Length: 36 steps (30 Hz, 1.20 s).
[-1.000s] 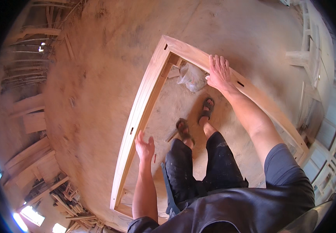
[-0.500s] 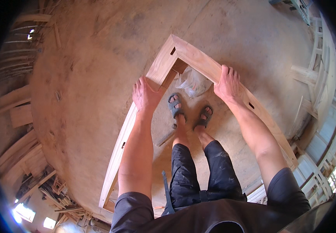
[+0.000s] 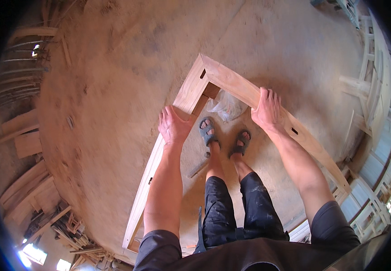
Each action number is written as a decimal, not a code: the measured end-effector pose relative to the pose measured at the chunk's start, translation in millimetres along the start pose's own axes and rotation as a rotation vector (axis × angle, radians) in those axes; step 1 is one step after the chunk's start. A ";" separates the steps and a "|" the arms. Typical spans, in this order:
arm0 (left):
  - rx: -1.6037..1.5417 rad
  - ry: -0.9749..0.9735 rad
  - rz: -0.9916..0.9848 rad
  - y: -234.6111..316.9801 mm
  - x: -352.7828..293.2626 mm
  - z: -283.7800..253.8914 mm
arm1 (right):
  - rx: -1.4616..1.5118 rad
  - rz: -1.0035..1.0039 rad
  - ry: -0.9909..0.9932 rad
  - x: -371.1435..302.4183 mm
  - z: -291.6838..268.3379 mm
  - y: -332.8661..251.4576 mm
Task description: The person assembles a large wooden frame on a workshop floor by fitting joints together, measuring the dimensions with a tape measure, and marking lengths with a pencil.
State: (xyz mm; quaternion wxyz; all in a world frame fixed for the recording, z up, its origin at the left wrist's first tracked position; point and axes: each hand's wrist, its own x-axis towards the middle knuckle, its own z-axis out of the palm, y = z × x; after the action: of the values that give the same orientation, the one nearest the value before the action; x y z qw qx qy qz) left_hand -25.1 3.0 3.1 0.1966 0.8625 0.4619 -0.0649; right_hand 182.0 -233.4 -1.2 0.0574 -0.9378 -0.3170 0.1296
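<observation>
Two long pale boards meet in a mitred corner, forming a V-shaped wooden frame [image 3: 229,77] whose point faces away from me. Small dark slots are cut into its upper face. My left hand [image 3: 174,125] is wrapped round the left board, fingers over the outer edge and thumb on the inner side. On the right board my right hand [image 3: 267,109] grips in the same way, a little farther from me. Both boards run back past my forearms. The undersides of my fingers and thumbs are partly hidden by the wood.
A crumpled clear plastic bag [image 3: 227,107] lies on the floor beyond my sandalled feet [image 3: 208,130]. A small wood strip [image 3: 198,169] rests nearby. Stacked boards [image 3: 28,183] line the left side, and pale wooden frames [image 3: 376,86] stand along the right.
The frame and both hands have shifted slightly nearer to me and a little to the right in view. The surroundings shift a little too. Both grips stay the same.
</observation>
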 end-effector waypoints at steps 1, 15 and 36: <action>0.006 -0.021 -0.006 -1.7 0.0 2.0 | 0.001 0.003 0.002 -0.9 1.4 0.1; 0.005 -0.062 0.004 0.4 4.9 0.0 | -0.001 0.010 0.028 -2.9 5.8 4.5; 0.034 -0.107 -0.043 -0.3 5.6 -1.1 | -0.018 0.004 0.062 0.3 11.7 1.5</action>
State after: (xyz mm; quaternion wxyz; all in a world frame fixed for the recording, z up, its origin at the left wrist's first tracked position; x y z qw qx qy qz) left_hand -22.2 7.9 2.4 0.2048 0.8510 0.4677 -0.1232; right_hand 179.8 -234.1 -12.8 0.0584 -0.9424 -0.3145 0.0976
